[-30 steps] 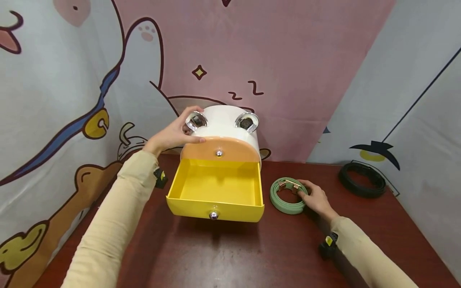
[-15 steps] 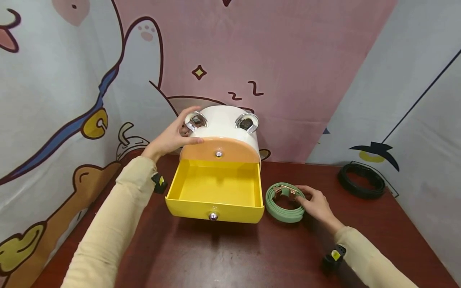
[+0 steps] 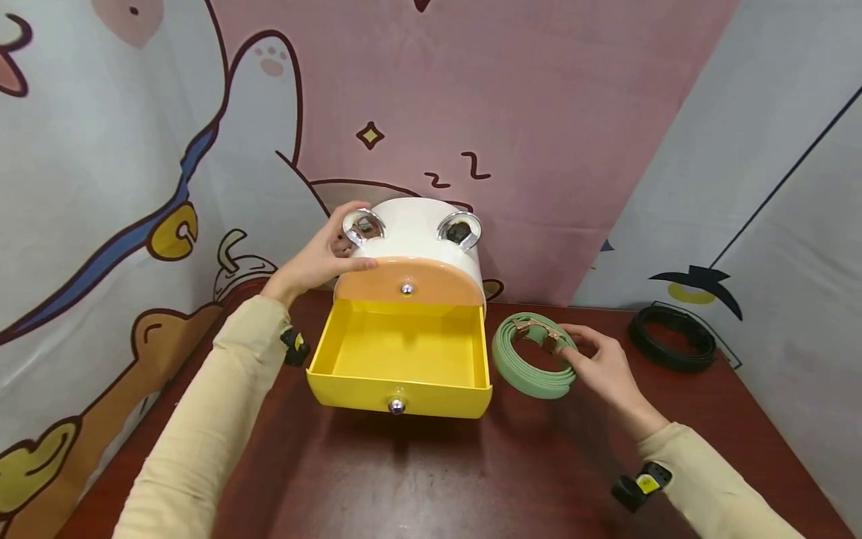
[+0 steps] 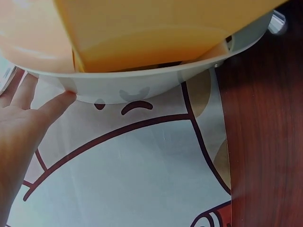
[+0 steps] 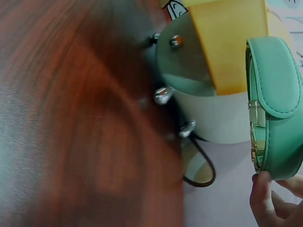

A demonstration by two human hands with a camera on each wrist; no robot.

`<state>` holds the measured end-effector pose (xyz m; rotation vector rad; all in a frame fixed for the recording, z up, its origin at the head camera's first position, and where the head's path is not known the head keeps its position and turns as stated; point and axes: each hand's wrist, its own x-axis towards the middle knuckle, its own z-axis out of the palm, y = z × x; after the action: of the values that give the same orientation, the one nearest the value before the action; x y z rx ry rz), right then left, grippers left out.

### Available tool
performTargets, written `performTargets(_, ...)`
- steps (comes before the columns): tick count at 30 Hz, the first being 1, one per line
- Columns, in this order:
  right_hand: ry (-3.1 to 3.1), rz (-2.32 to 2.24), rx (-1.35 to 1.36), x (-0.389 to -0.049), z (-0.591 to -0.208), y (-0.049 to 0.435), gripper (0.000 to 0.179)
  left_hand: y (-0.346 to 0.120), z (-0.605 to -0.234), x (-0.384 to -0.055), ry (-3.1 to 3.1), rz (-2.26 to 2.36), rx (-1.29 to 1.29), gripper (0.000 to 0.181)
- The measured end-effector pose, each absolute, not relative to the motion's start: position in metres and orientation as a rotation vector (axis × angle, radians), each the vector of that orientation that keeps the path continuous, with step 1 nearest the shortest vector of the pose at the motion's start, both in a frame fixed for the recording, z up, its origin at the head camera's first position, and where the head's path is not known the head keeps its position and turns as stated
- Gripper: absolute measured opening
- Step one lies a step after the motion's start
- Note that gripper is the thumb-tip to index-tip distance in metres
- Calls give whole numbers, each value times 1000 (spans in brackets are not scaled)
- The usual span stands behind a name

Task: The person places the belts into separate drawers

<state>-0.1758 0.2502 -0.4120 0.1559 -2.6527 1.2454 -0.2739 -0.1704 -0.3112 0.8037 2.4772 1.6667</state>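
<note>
A white frog-like drawer box (image 3: 411,224) with chrome ring eyes stands at the back of the table. Its orange upper drawer (image 3: 438,281) is closed, while the yellow lower drawer (image 3: 350,393) is pulled out and bare inside. My left hand (image 3: 313,262) grips the box's upper left, thumb on the front and fingers behind the left eye. Right of the drawer, my right hand (image 3: 611,374) pinches a coiled green belt (image 3: 528,376) by its right side. The belt is raised off the table and tilted; in the right wrist view its coil (image 5: 284,137) shows edge-on.
A coiled black belt (image 3: 673,340) lies at the far right of the dark red wooden table (image 3: 431,486). Cartoon-printed cloth (image 3: 518,135) stands close behind the box and along both sides. The yellow drawer juts forward above the tabletop.
My right hand has shifted the green belt slightly left toward the drawer, then lifted and tilted it off the table. The left hand keeps its place on the box.
</note>
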Motion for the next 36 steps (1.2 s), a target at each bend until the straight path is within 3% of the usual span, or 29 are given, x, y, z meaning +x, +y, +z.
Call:
performTargets(15,-2645,1098,232,-173,-381,239,34,-170,-313,-277,2427,1710,827,85)
performTargets(36,-2635,1236,352,-170,-354,228,35,-170,-309,-273,2437,1700,797,83)
